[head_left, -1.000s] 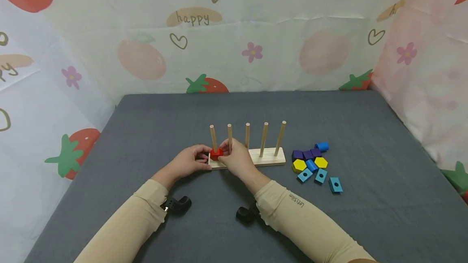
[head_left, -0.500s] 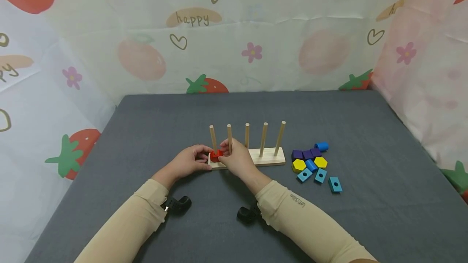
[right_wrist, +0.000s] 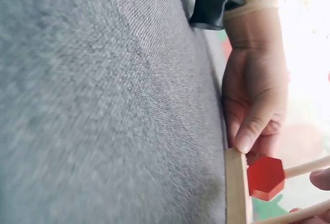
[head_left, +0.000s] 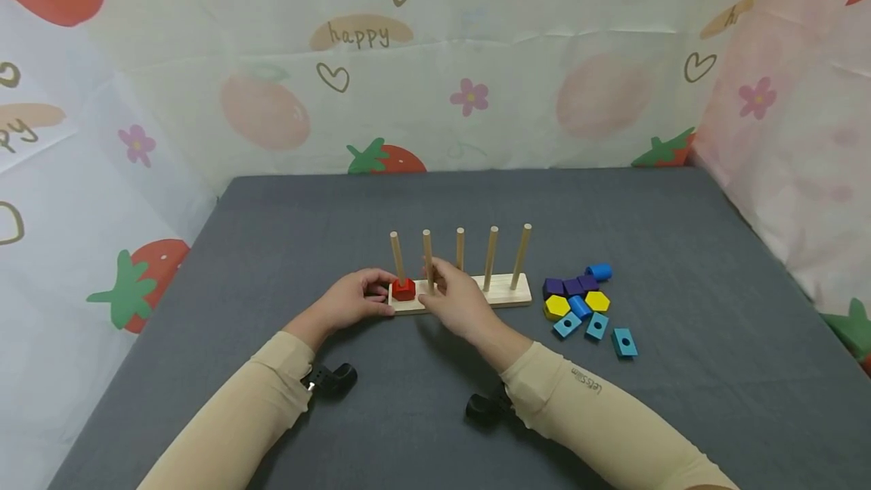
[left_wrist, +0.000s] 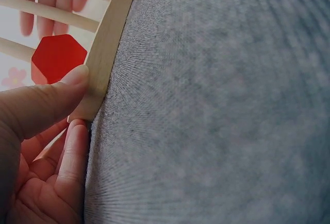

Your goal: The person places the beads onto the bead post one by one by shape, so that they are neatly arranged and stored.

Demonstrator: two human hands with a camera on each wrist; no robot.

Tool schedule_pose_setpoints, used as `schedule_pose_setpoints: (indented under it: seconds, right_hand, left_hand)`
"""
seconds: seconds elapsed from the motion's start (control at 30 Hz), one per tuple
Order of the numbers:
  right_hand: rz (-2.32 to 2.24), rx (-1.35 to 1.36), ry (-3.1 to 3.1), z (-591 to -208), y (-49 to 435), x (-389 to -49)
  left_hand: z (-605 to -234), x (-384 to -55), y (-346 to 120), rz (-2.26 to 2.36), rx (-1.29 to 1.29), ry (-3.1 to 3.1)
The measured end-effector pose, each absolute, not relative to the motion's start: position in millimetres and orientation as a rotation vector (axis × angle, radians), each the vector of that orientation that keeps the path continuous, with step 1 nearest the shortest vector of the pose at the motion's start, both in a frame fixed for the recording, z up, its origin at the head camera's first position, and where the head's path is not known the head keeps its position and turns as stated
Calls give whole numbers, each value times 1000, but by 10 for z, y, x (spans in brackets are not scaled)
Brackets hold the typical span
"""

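A pale wooden peg board [head_left: 505,292] with several upright pegs stands mid-table. My left hand [head_left: 352,298] holds its left end; in the left wrist view the thumb [left_wrist: 75,80] presses the front edge and the other fingers lie round the end. A red hexagonal block [head_left: 404,290] sits low on the leftmost peg, against the base, as the right wrist view also shows the block [right_wrist: 265,177]. Just right of the block, my right hand [head_left: 464,307] is around the second and third pegs, fingers apart and relaxed, holding nothing.
To the right of the board lies a loose group of blocks: purple blocks [head_left: 574,289], yellow hexagons [head_left: 556,308], blue cylinders [head_left: 599,273] and light-blue rectangular blocks with holes [head_left: 624,343]. A grey cloth [head_left: 381,429] covers the table, with a printed curtain [head_left: 517,59] behind.
My right hand has let go of the red block and moved slightly right, away from it. The block has settled down on the leftmost peg. My left hand stays at the board's end.
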State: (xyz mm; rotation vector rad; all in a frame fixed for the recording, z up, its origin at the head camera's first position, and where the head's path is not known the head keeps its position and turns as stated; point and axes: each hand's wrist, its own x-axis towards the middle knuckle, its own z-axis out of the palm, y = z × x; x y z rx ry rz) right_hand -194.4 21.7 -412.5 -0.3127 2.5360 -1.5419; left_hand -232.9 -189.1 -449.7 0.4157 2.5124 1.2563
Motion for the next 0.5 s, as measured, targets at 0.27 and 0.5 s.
schedule_pose_setpoints:
  seconds: [0.27, 0.5]
  right_hand:
    - [-1636, -434, 2433, -4080, 411, -1882]
    - [-1615, -461, 2454, -4008, 672, -1870]
  left_hand:
    - [-4491, -2323, -1887, 1243, 406, 2521]
    - [-4489, -2326, -1893, 1244, 398, 2521]
